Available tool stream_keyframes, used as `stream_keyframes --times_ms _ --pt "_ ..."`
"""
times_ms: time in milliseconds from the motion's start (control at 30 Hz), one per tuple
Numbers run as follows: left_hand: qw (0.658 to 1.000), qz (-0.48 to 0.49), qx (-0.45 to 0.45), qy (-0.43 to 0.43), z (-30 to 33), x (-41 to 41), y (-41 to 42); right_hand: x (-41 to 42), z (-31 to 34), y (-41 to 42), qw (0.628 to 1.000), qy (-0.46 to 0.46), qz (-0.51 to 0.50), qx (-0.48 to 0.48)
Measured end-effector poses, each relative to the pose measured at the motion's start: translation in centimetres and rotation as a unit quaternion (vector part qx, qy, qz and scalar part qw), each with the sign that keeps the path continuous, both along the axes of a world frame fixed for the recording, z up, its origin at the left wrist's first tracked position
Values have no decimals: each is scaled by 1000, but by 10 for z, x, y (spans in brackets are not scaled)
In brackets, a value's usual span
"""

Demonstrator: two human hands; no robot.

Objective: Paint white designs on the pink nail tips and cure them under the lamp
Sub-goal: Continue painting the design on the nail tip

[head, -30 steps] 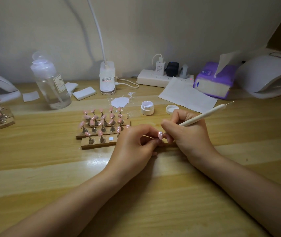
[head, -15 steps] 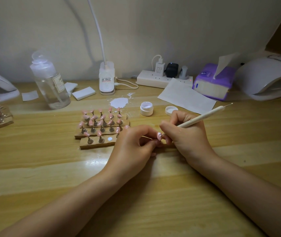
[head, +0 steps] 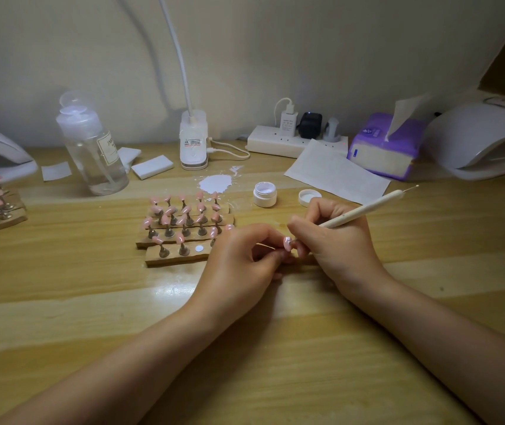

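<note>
wooden desk (head: 61, 302): left hand (head: 239, 262) pinches nail tip (head: 287, 242), stand hidden; right hand (head: 337, 243) grips pen (head: 364, 210).

both forearms reach forward and converge, the hands meeting fingertip to fingertip. the left hand (head: 239, 259) curls its fingers in a pinch; the right hand (head: 334, 240), just beside it, has fingers curled in a pen grip, its wrist resting on the surface.

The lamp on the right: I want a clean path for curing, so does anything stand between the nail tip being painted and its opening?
Nothing solid blocks it. The nail tip, held by the left hand, sits behind the right hand holding the brush; past that, only bare table leads to the lamp. The tissue pack stands left of the opening.
</note>
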State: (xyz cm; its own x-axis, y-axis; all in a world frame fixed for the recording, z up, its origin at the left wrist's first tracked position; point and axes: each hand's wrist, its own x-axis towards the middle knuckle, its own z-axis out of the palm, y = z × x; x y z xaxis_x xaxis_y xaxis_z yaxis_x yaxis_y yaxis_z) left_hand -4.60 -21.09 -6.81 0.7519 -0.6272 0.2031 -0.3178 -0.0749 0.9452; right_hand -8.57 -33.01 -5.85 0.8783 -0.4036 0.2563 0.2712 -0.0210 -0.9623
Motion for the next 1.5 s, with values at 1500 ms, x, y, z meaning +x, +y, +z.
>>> stream_keyframes --times_ms 1500 --pt "1000 3 -8 2 -1 -1 1 4 0 -7 984 -20 -109 140"
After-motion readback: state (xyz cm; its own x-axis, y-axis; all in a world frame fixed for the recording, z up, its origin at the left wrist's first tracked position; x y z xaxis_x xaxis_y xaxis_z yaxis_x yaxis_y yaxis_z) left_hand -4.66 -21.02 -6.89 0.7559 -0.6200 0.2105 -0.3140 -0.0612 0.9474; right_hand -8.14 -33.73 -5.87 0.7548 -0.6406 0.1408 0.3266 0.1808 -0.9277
